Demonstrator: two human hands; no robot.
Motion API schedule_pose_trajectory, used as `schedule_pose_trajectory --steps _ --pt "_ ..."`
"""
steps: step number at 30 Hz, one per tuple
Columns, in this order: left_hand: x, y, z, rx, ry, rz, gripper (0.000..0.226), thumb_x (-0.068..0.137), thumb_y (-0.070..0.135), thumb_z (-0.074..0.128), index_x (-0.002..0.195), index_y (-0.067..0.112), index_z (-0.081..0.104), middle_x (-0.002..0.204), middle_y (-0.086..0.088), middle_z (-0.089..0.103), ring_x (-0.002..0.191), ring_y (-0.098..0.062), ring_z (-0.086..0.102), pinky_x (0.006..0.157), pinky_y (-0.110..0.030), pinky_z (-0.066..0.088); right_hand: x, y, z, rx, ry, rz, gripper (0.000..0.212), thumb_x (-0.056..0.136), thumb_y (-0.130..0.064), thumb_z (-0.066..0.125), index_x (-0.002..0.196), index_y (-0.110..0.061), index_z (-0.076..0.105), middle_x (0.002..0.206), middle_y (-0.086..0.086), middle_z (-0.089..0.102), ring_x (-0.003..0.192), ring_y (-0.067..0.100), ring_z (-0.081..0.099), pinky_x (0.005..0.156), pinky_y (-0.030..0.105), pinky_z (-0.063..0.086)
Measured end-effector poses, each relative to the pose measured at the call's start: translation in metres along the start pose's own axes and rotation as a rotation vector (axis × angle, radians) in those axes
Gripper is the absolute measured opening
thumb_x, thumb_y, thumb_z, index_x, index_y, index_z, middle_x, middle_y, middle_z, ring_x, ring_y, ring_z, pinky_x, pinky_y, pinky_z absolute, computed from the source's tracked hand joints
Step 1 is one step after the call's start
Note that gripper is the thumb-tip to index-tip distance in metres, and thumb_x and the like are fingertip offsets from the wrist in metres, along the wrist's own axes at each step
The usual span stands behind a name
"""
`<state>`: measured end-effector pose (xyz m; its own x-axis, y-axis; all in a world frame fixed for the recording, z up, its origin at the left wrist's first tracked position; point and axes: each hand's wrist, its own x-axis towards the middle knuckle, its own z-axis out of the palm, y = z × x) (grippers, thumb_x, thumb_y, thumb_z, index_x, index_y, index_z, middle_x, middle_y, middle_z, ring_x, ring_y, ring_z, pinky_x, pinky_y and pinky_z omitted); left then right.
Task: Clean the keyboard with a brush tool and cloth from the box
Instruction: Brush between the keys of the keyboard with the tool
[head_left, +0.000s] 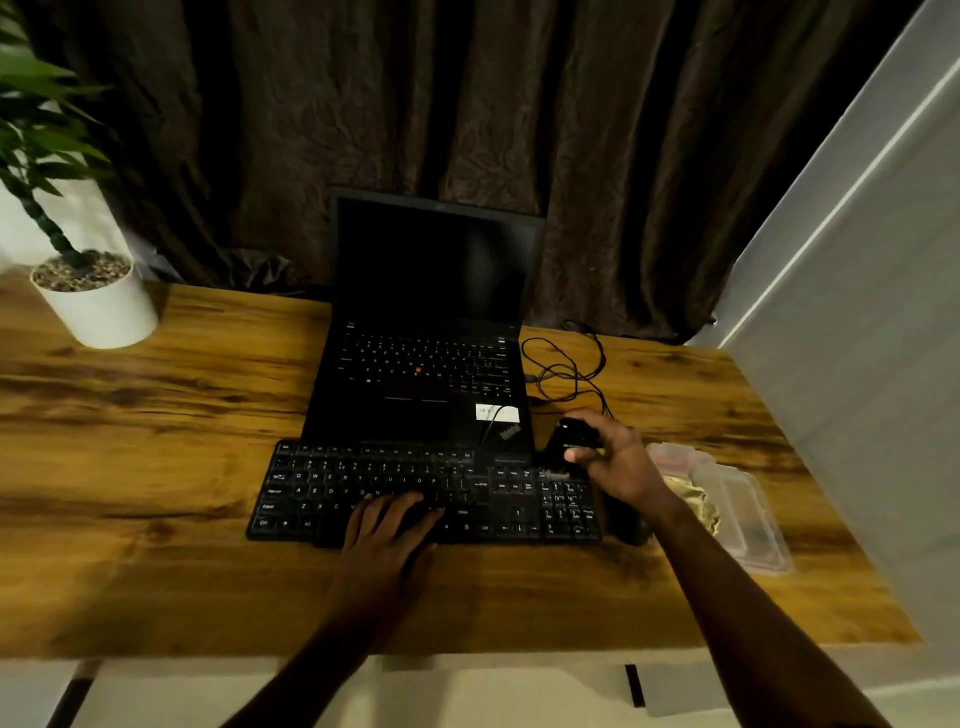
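A black keyboard (332, 488) lies on the wooden desk (156, 467), in front of an open laptop. My left hand (387, 530) rests on its lower middle keys with the fingers fairly straight. My right hand (618, 462) grips a black brush tool (569, 439) over the keyboard's far right corner, and the tool's pale lower end is at the keys above the number pad. To the right, a clear plastic box (743, 514) lies on the desk with a yellowish cloth (693, 501) at its near left side, partly hidden by my right wrist.
The black laptop (431, 374) stands open with a dark screen right behind the keyboard. A tangled black cable (566, 369) lies to its right. A small dark object (626, 522) sits by the keyboard's right end. A white plant pot (98, 306) stands at the far left.
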<state>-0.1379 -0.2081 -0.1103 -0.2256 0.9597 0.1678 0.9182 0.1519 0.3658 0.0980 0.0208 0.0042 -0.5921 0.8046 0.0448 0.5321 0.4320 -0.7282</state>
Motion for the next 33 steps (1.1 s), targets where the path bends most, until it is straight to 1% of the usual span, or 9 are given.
schedule_pose_trajectory --steps 2,5,7,11,15,20,24,30,33 --pt "0.000 0.000 0.000 -0.003 -0.002 0.006 0.058 0.102 0.057 0.016 0.131 0.032 0.059 0.142 0.002 0.047 0.132 -0.026 0.041 0.115 -0.050 0.023 -0.004 0.007 -0.015 -0.035 -0.002 0.033 0.052 0.083 0.007 0.067 0.119 -0.029 0.058 0.116 0.001 0.061 0.107 0.014 0.058 0.077 0.018 0.053" --pt "0.001 0.000 0.000 -0.017 0.017 0.004 0.056 0.102 0.057 0.018 0.130 0.032 0.060 0.141 0.002 0.048 0.131 -0.026 0.042 0.115 -0.050 0.025 -0.008 0.021 -0.030 -0.120 0.017 0.067 0.055 0.082 0.006 0.067 0.121 -0.031 0.059 0.118 0.002 0.064 0.111 0.017 0.058 0.090 0.033 0.053" --pt "0.001 0.000 0.002 -0.016 0.021 -0.001 0.056 0.102 0.057 0.018 0.131 0.033 0.059 0.141 0.002 0.049 0.132 -0.025 0.041 0.114 -0.052 0.029 -0.007 0.020 -0.024 -0.147 0.039 0.092 0.053 0.083 0.002 0.069 0.124 -0.029 0.060 0.119 0.003 0.064 0.111 0.019 0.058 0.090 0.035 0.052" --pt "0.000 -0.001 0.004 0.001 0.030 0.005 0.049 0.100 0.054 0.027 0.131 0.033 0.059 0.142 0.002 0.048 0.133 -0.025 0.040 0.115 -0.051 0.026 -0.003 -0.001 0.009 -0.045 0.021 0.012 0.052 0.083 0.000 0.071 0.121 -0.033 0.059 0.114 -0.003 0.064 0.105 0.013 0.061 0.082 0.028 0.058" --pt "0.000 -0.002 0.006 -0.005 0.048 0.023 0.049 0.101 0.054 0.025 0.131 0.032 0.058 0.141 0.001 0.049 0.132 -0.026 0.042 0.115 -0.049 0.021 -0.001 -0.007 0.012 -0.016 0.010 -0.009 0.051 0.084 0.001 0.070 0.119 -0.033 0.057 0.107 -0.011 0.061 0.101 0.008 0.061 0.072 0.014 0.053" --pt "0.000 -0.002 0.005 0.008 0.050 0.027 0.048 0.101 0.053 0.026 0.131 0.033 0.057 0.140 0.001 0.049 0.132 -0.025 0.042 0.115 -0.048 0.021 -0.008 0.016 -0.018 -0.103 0.022 0.043 0.054 0.083 0.005 0.067 0.120 -0.034 0.059 0.115 0.003 0.064 0.108 0.020 0.061 0.079 0.019 0.051" --pt "0.001 -0.004 0.008 0.030 0.044 0.020 0.043 0.097 0.051 0.037 0.130 0.035 0.059 0.140 0.003 0.050 0.131 -0.025 0.042 0.114 -0.046 0.020 -0.008 0.016 -0.014 -0.220 0.022 0.063 0.057 0.083 -0.002 0.067 0.122 -0.042 0.056 0.116 0.004 0.064 0.106 0.022 0.061 0.086 0.040 0.057" --pt "0.002 -0.004 0.008 0.028 0.022 0.011 0.046 0.098 0.053 0.031 0.132 0.036 0.058 0.143 0.002 0.049 0.134 -0.024 0.039 0.115 -0.048 0.019 -0.008 0.006 0.007 -0.048 0.040 0.000 0.052 0.082 -0.002 0.072 0.124 -0.030 0.060 0.118 0.001 0.064 0.111 0.018 0.061 0.086 0.036 0.059" --pt "0.001 -0.004 0.008 0.014 0.031 0.011 0.045 0.098 0.052 0.034 0.132 0.035 0.058 0.143 0.002 0.049 0.134 -0.024 0.039 0.115 -0.048 0.018 -0.014 0.015 -0.010 -0.020 0.034 0.058 0.052 0.082 0.003 0.069 0.119 -0.032 0.060 0.118 0.001 0.064 0.110 0.017 0.060 0.083 0.024 0.054"
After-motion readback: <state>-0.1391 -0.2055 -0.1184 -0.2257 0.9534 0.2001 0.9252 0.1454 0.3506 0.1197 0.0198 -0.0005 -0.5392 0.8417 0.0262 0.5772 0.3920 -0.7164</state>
